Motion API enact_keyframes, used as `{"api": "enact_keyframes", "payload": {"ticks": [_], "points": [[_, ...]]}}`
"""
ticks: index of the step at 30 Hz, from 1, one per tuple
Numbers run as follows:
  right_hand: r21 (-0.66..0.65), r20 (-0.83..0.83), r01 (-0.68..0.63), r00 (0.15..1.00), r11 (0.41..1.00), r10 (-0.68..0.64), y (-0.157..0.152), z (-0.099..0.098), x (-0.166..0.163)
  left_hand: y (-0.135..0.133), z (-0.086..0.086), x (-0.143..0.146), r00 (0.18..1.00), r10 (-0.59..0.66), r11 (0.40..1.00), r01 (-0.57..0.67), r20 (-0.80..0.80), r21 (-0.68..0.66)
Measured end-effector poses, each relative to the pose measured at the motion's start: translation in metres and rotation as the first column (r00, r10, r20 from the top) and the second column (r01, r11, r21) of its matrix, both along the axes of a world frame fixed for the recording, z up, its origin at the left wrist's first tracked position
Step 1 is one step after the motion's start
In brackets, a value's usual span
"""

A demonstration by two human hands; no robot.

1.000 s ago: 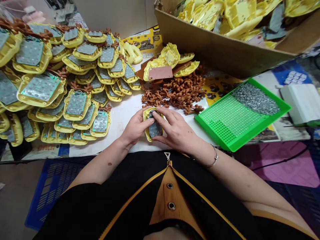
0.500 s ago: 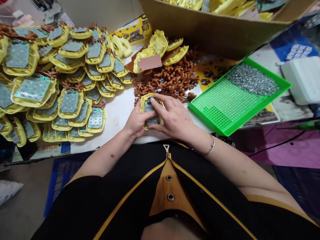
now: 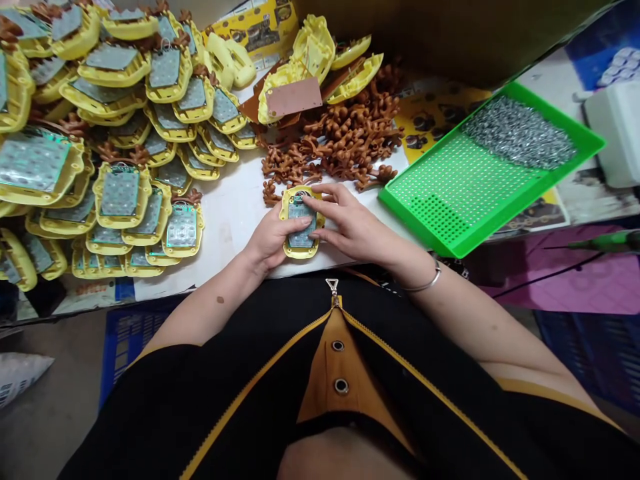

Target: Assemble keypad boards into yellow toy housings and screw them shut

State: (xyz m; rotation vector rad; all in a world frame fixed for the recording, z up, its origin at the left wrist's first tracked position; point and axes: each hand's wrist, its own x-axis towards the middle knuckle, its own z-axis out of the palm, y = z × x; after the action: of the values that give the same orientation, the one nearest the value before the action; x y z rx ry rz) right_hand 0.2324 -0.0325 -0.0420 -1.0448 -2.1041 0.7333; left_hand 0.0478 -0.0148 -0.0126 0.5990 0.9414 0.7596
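Note:
A yellow plastic casing half (image 3: 301, 253) with a grey-covered circuit board and thin wires at its top lies face up between my hands. My left hand (image 3: 267, 241) is closed around its left side, the thumb resting across the board. From the right, my right hand (image 3: 353, 225) reaches over the casing with fingers stretched and apart; a fingertip is near the wires and the thumb lies by the board's right edge. Just beyond the casing is a heap of brown antler-shaped plastic pieces (image 3: 345, 143).
Stacked yellow casings with boards and brown antlers (image 3: 123, 193) fill the left side. Behind the brown heap lie loose yellow shells (image 3: 313, 50) and a pinkish-brown board (image 3: 294, 98). A green perforated tray (image 3: 440, 190) holds small metal screws (image 3: 523, 133). A green-handled tool (image 3: 610, 241) is at far right.
My right hand has drawn back a little to the right, its fingers less far across the board, so more of the casing shows. My left hand keeps its hold. The camera view has shifted slightly.

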Motion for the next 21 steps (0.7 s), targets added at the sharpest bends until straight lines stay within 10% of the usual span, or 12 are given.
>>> {"api": "enact_keyframes", "payload": {"ticks": [17, 21], "points": [[0.102, 0.033, 0.068, 0.997, 0.993, -0.072, -0.011, 0.001, -0.007, -0.001, 0.008, -0.002, 0.996, -0.047, 0.998, 0.049, -0.082, 0.027], [0.334, 0.012, 0.295, 0.948, 0.895, -0.317, -0.034, 0.026, 0.033, -0.001, 0.022, 0.009, 0.981, -0.179, 0.983, 0.18, -0.073, 0.018]]}}
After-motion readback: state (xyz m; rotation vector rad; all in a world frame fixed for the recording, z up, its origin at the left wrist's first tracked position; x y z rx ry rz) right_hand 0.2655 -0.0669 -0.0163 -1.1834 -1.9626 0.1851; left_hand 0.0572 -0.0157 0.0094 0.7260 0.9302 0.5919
